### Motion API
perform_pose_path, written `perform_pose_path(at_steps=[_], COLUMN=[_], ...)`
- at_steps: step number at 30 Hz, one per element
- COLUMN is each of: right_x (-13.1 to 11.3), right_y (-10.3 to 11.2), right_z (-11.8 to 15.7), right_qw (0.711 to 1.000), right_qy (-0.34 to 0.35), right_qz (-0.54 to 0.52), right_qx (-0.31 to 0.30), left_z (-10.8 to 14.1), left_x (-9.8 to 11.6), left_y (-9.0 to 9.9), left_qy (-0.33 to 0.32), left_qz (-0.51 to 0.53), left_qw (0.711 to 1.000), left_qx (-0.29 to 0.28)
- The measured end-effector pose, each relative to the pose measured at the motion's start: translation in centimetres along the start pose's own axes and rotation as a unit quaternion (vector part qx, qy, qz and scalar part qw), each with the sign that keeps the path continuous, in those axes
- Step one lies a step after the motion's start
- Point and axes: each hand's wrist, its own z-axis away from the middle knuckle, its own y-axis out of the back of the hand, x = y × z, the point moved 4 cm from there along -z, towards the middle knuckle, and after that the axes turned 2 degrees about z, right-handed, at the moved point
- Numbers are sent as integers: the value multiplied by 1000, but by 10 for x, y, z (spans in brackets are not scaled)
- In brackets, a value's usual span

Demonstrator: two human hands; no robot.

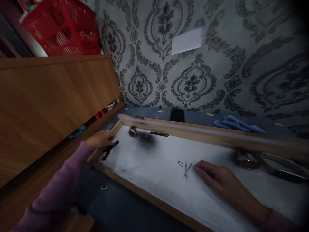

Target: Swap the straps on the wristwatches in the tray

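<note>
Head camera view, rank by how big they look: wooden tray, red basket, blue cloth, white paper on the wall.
1. Wooden tray
2. Red basket
3. Blue cloth and white paper: too alike to rank

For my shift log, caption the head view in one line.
Left hand near a dark strap, right hand beside small thin items, at a white-bottomed wooden tray.

Left hand (100, 139) at eight o'clock, right hand (220, 178) at four, well apart.
The sleeved left forearm (70, 167) slants in from eight o'clock, the hand bent toward three with fingers curled; the right forearm (252, 204) enters from four, its wrist bare, fingers (205, 168) close together and pointing toward ten.
</note>
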Motion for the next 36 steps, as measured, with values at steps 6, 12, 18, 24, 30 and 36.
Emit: perform_pose_path(at_steps=[6, 12, 18, 24, 30, 36], right_x=[1, -1, -1, 0, 1, 1], right_y=[0, 0, 0, 0, -1, -1], right_z=[0, 0, 1, 0, -1, 0], right_qw=[1000, 1000, 1000, 1000, 1000, 1000], right_qy=[-1, -2, -4, -7, -5, -14], right_qz=[1, 3, 4, 14, 2, -3], right_qx=[-1, -9, -6, -12, -17, -23], left_z=[5, -5, -19, -37, -43, -29], left_x=[9, 13, 27, 44, 21, -2], left_y=[-32, -41, -30, -33, -37, -32], left_qy=[28, -11, -89, -126, -99, -38], left_qz=[-66, -22, 110, 205, 175, 107], left_qw=[997, 999, 989, 970, 980, 993], left_qx=[-24, -47, -52, -30, -10, 15])
